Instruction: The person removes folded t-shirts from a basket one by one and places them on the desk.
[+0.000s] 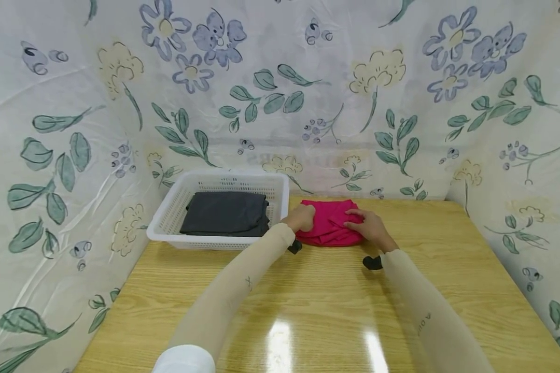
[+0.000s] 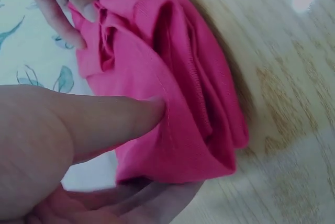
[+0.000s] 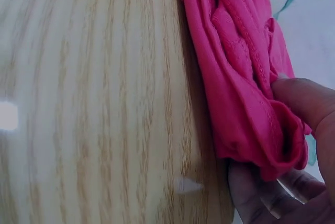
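Observation:
A bright pink garment point(image 1: 331, 223), folded into a layered bundle, lies at the back of the wooden table. My left hand point(image 1: 302, 217) grips its left end; in the left wrist view the thumb point(image 2: 131, 116) presses on top while fingers reach underneath. On the right end, my right hand point(image 1: 371, 228) holds the cloth, its thumb point(image 3: 303, 96) over the folds and its fingers point(image 3: 261, 195) below the edge. Stitched seams and loose folds of the pink garment point(image 3: 235, 77) show along the side facing me.
Left of the garment stands a white perforated plastic basket point(image 1: 168, 217) with a dark grey folded garment point(image 1: 226, 212) inside. The wooden table point(image 1: 326, 300) extends toward me. Floral sheeting point(image 1: 326, 119) hangs behind and along both sides. A black wrist mount point(image 1: 372, 262) sits under the right forearm.

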A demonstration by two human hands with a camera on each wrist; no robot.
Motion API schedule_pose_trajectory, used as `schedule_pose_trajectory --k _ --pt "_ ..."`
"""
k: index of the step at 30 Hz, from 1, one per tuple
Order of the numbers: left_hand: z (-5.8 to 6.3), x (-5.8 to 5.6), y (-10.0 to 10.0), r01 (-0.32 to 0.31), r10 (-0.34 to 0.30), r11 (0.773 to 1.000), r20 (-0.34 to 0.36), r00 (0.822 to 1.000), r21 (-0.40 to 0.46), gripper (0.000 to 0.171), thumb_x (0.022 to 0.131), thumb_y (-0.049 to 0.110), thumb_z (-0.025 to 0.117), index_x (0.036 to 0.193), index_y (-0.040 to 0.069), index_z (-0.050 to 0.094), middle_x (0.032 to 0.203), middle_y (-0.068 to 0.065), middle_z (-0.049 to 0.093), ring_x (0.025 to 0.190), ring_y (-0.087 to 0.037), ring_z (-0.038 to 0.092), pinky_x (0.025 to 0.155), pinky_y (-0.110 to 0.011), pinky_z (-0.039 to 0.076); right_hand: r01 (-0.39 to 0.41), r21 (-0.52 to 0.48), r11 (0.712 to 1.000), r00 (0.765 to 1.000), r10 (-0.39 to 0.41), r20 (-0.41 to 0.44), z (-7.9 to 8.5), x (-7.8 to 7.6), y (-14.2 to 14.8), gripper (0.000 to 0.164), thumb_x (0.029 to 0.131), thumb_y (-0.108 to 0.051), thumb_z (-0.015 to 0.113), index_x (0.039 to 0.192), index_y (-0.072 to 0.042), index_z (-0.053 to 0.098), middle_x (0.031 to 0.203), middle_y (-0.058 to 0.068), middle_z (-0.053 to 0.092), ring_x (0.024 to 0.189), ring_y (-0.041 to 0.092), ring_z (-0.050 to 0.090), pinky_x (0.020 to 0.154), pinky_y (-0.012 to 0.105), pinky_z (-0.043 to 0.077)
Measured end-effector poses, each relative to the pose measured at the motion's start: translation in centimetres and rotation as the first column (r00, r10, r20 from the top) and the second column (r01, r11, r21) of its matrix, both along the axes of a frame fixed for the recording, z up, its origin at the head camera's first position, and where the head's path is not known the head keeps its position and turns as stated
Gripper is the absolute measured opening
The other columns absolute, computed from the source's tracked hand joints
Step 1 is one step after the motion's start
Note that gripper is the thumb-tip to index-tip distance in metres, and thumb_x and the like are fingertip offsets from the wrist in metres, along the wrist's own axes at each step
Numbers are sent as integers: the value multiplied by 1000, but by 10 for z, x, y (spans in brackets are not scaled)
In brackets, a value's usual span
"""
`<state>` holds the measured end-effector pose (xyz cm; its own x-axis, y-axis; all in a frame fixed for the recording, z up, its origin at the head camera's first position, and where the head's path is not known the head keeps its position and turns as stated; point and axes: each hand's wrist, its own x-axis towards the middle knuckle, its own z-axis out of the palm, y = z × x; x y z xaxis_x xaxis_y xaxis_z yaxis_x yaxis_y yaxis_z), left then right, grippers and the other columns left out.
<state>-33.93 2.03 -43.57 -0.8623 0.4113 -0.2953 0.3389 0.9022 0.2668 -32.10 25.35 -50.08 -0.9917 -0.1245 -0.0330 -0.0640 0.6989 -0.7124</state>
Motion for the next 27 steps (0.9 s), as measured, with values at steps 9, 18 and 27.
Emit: schedule_pose_trajectory --k 9,18,27 --pt "3 -1 1 23 4 992 -203 979 128 44 93 -6 58 61 13 35 64 1 32 72 -16 31 81 -36 31 -10 -15 1000 998 9 -63 5 6 15 48 96 -32 76 137 -8 65 118 24 61 90 30 59 74 34 49" --pt "12 2 -6 48 5 947 -164 986 316 6 94 1 66 98 1 70 95 -7 69 76 -14 55 67 -26 48 16 -70 997 995 -23 -96 20 11 26 53 98 -30 74 140 -2 61 141 28 54 111 45 63 93 55 53" --pt "28 10 -17 -22 4 822 34 999 570 25 103 9 60 122 -5 66 114 -22 68 82 -23 66 73 -35 54 -37 -74 997 988 25 -152 39 15 21 54 98 -33 73 142 -4 59 137 26 57 107 39 63 88 52 54"
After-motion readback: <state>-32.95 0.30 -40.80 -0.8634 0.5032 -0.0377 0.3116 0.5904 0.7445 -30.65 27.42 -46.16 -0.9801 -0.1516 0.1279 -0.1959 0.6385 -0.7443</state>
